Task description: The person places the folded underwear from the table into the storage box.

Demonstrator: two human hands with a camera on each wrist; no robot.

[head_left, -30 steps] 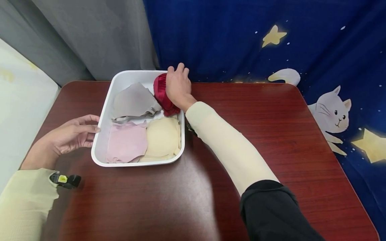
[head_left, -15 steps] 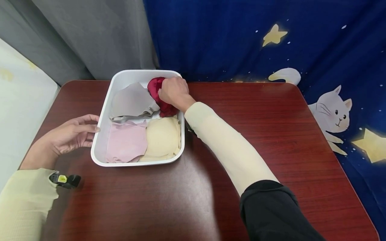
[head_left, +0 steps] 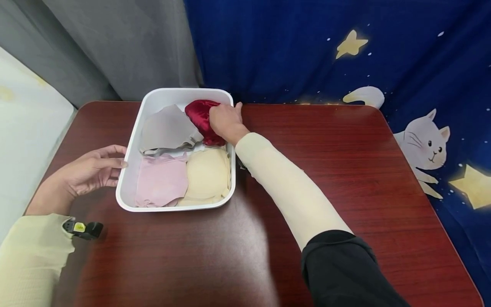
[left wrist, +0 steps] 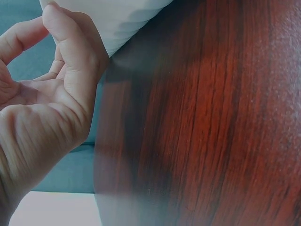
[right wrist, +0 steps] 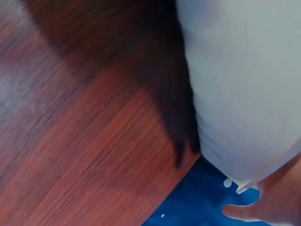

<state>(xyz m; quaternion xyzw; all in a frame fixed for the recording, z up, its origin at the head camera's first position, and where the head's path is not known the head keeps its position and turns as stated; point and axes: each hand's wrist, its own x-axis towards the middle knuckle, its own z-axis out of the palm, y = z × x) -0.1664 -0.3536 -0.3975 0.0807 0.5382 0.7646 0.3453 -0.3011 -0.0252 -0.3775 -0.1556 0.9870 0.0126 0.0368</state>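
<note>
A white plastic bin (head_left: 224, 204) holds several folded cloth pieces. At its back right lies a crumpled red satin garment (head_left: 198, 114). My right hand (head_left: 226, 120) reaches over the right rim, fingers curled down into the satin, their tips hidden below the knuckles. One digit (right wrist: 240, 212) sticks out past the rim in the right wrist view. My left hand (head_left: 93, 168) rests its fingertips and thumb against the outside of the bin's left wall. A grey folded garment (head_left: 166, 130), a pink one (head_left: 161, 181) and a pale yellow one (head_left: 209, 175) share the bin.
The bin stands on a dark red wooden table (head_left: 326, 170), near its back edge. Behind hang a grey curtain (head_left: 145, 47) and a blue curtain (head_left: 276, 51) printed with stars and a cat. A white surface (head_left: 27, 140) lies beyond the table's left edge.
My right hand has come down from the back rim onto the red garment, which now reaches a little further left inside the bin. The left hand has stayed in place.
</note>
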